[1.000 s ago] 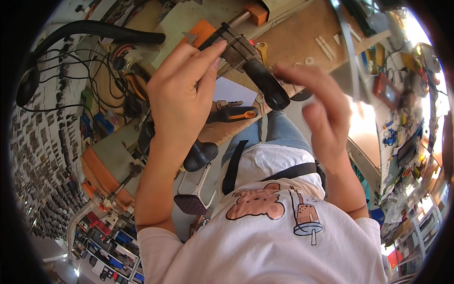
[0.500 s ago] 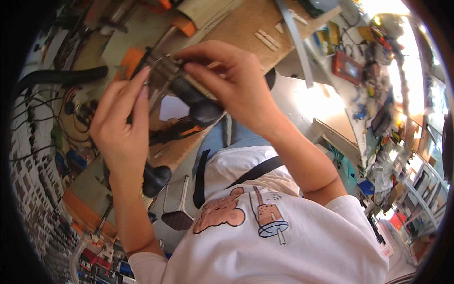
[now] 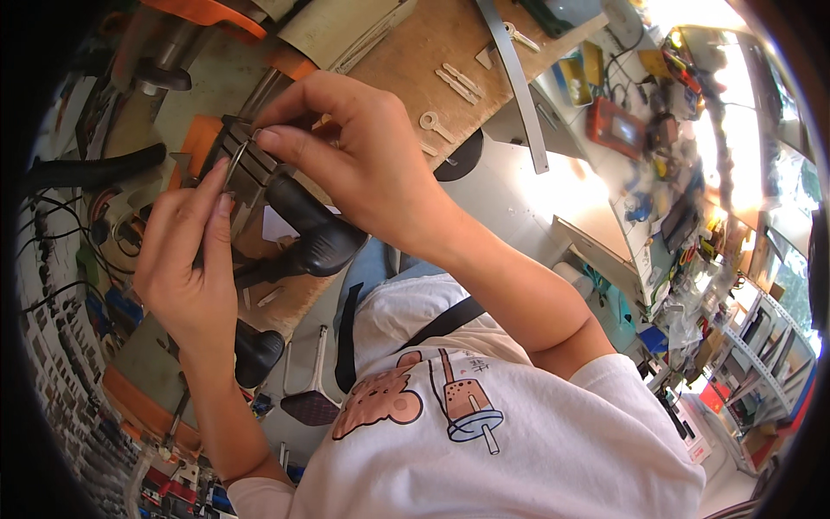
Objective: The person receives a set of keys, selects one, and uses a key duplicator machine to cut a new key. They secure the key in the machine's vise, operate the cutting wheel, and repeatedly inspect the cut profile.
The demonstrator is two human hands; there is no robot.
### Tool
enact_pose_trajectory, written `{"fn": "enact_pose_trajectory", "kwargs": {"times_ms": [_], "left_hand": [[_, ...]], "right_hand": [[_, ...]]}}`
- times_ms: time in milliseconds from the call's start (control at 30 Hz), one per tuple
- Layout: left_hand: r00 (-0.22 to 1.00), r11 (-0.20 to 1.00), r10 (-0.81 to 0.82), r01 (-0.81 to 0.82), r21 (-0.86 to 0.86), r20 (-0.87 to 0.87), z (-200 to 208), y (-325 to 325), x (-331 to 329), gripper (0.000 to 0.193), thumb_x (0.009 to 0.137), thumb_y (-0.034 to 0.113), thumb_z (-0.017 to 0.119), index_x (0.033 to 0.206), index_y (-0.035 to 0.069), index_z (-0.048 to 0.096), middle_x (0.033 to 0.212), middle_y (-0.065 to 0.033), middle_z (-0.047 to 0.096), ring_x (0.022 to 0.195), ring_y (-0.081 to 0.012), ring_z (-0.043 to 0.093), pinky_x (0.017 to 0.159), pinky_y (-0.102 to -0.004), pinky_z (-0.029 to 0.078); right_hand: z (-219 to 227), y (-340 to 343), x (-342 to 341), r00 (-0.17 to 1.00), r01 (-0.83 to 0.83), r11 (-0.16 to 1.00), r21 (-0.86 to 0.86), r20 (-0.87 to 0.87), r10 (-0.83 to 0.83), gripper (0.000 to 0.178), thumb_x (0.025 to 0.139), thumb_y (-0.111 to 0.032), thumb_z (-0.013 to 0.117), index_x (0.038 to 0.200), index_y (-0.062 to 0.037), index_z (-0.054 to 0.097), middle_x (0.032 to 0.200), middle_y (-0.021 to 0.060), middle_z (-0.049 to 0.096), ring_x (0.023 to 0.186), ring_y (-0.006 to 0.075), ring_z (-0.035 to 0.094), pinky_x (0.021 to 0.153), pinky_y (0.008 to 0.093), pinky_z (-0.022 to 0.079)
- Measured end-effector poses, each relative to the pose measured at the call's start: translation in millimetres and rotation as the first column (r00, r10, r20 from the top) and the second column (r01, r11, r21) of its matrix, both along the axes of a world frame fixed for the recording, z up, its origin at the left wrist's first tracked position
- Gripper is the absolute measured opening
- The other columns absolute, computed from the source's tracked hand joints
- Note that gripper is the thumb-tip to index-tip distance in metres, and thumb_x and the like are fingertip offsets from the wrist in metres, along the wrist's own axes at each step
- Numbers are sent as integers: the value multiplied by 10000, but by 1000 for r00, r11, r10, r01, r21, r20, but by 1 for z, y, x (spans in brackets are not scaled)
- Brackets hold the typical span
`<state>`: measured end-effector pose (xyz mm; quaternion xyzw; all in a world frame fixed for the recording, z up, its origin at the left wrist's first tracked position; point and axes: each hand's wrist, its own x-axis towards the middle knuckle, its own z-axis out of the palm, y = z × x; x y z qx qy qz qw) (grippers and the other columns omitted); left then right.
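Near twelve o'clock, a key with a round head [image 3: 441,132] lies on a brown board [image 3: 399,76], with some thin pale pieces [image 3: 458,85] close by. A long gray strip [image 3: 519,97] sits at one o'clock. At two o'clock is a red box [image 3: 616,126] with a gray window. Past three o'clock is a small blue thing [image 3: 653,338], and a white rack [image 3: 759,372] is farther out. A stool with a dark seat [image 3: 309,408] stands at seven o'clock. Black wires [image 3: 59,201] curl near nine o'clock, below a fat black hose [image 3: 108,166].

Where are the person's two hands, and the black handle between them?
Left hand [image 3: 186,259]: head view, middle of the hand.
Right hand [image 3: 367,156]: head view, middle of the hand.
Black handle [image 3: 328,248]: head view, its rounded end.
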<state>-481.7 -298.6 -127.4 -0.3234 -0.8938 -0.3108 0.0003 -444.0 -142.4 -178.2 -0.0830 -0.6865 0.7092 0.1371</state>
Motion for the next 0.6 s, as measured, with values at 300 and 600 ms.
{"fn": "enact_pose_trajectory", "kwargs": {"times_ms": [300,600], "left_hand": [[1000,1000,4,-4,15,-2,-1,1,0,237,789,-53,572,1010,-1,641,781,-79,563,687,-141,571,623,-249,462],[998,997,54,-54,46,12,0,0,2,223,762,-77,577,963,-9,645,762,-88,564,668,-154,560,610,-245,445]], "right_hand": [[4,-1,-11,999,-16,999,-36,42,17,158,737,-95,641,826,32,610,730,126,601,676,216,563,612,304,449],[-5,-3,-7,999,-38,991,-127,-24,35,159,744,-72,624,874,19,625,788,148,607,716,244,591,645,311,462]]}}
